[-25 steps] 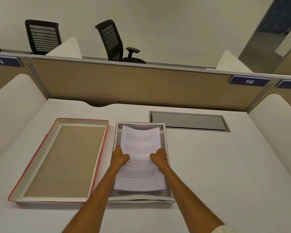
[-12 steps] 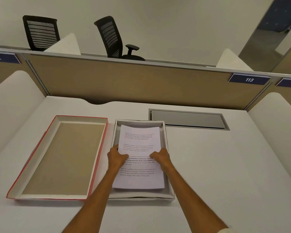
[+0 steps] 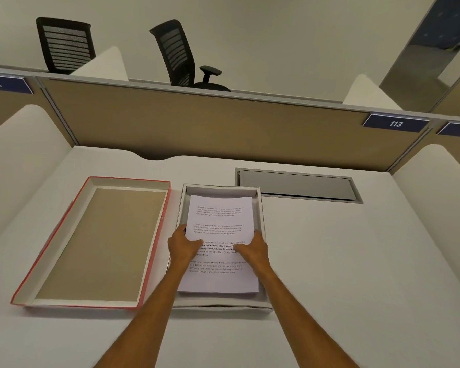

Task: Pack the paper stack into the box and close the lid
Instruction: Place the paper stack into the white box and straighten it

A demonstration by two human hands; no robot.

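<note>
Both hands have slid outward since a moment ago, from on top of the printed sheet to its long edges. On a white desk [image 3: 329, 261], the paper stack [image 3: 219, 221] lies inside an open grey box [image 3: 262, 208], its far end bowed up slightly. A person's left hand [image 3: 182, 245] clasps the left edge of the stack, thumb on top of the page. Opposite it, the right hand [image 3: 252, 249] clasps the right edge, thumb also on the page. Just left of the box, nearly touching it, the lid [image 3: 154, 251] rests upside down, red outside, brown cardboard inside. Behind the box sits a grey cable hatch [image 3: 298, 185]. Beyond the tan partition [image 3: 197, 123] stand two black office chairs [image 3: 178, 54]
</note>
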